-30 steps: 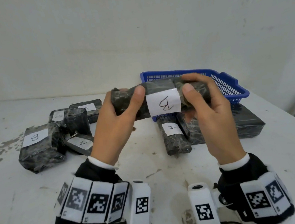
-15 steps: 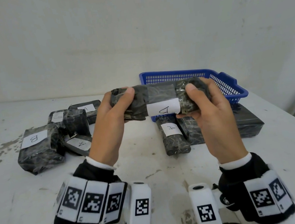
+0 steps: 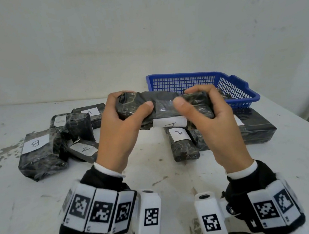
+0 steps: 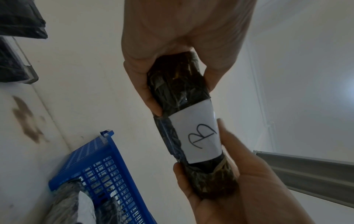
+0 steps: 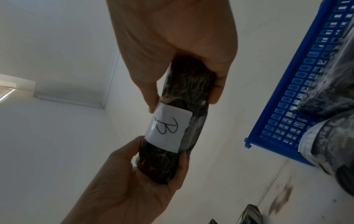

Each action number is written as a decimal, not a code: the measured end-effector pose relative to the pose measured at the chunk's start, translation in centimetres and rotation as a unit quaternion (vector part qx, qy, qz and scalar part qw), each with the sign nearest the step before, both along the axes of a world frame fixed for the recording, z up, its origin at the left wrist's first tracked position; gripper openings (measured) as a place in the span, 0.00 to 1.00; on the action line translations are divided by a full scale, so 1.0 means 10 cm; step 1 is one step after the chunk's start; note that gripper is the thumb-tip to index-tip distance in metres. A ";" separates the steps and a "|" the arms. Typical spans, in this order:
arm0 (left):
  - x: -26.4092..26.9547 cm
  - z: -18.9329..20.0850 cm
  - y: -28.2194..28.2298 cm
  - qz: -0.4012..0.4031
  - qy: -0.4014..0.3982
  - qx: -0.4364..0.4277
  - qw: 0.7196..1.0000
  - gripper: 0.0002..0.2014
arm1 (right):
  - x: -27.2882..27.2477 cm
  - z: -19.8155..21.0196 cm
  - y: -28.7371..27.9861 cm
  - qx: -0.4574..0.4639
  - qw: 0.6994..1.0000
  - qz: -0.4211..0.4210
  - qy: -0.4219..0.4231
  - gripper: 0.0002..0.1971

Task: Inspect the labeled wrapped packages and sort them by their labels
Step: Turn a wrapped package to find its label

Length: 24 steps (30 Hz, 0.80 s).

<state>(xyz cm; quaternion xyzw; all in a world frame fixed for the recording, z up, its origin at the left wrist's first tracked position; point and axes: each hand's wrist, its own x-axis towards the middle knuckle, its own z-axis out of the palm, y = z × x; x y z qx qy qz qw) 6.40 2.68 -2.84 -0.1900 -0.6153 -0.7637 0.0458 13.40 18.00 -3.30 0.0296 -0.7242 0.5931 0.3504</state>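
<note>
Both hands hold one black wrapped package level above the table. My left hand grips its left end and my right hand grips its right end, thumbs on the near side. Its white label faces down, with only its edge showing in the head view. The left wrist view shows the package and a "B" on the label. The right wrist view shows the same package and label.
On the white table at the left lie a "B" package and several others, two marked "A". Under my hands lies another "A" package beside a large black package. A blue basket behind them holds wrapped packages.
Both hands have rolled the package, so its "B" label turned from facing me to the underside. The thumbs have shifted onto the near face.
</note>
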 end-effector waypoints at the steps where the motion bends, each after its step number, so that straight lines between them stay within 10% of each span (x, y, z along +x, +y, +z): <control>1: 0.00 0.00 0.00 -0.002 0.002 0.001 1.000 0.24 | 0.00 0.00 0.00 0.009 1.000 0.000 -0.002 0.18; 9: 0.02 0.02 0.00 -0.039 0.006 0.013 0.999 0.39 | -0.01 -0.01 0.03 0.017 1.000 0.014 -0.016 0.22; 17: -0.02 -0.01 -0.01 -0.112 0.073 0.048 0.990 0.31 | -0.01 0.03 0.07 -0.103 0.993 0.038 -0.029 0.21; 24: -0.02 0.02 -0.04 -0.049 0.164 0.044 0.984 0.29 | -0.04 -0.06 0.09 0.117 0.985 -0.124 -0.008 0.18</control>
